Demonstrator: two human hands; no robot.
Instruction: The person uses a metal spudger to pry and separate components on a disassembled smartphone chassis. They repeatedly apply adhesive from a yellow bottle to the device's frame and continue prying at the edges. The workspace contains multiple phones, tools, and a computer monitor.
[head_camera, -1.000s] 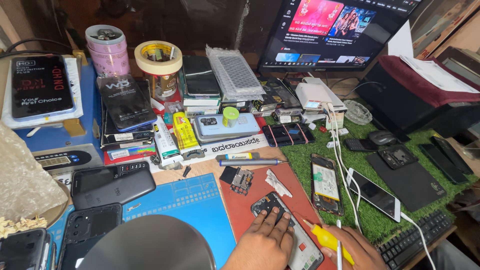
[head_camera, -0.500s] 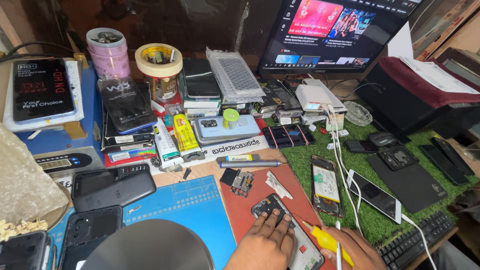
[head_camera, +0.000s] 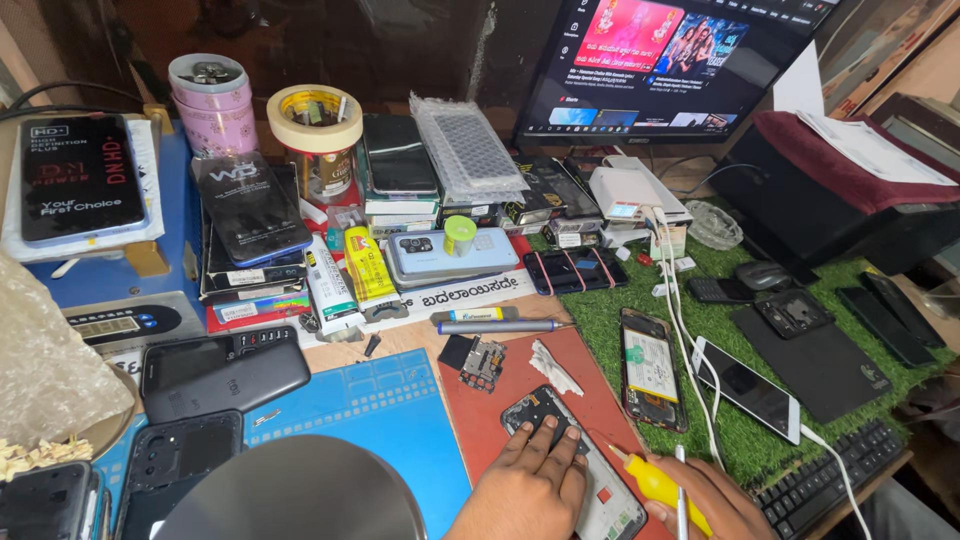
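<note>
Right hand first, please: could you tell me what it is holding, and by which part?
The right hand grips a yellow-handled screwdriver by its handle; the left hand presses on the opened phone.

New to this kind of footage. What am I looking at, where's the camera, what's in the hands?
There is no machine here: a person works with two bare hands, filmed by one camera worn on the head and looking down at a cluttered bench. The left hand presses on an opened phone lying on a red mat. The right hand holds a yellow-handled screwdriver, its tip near the phone. Nearby lie a blue mat, a small circuit board, another opened phone with its battery showing on green turf, a keyboard and a monitor.
</note>
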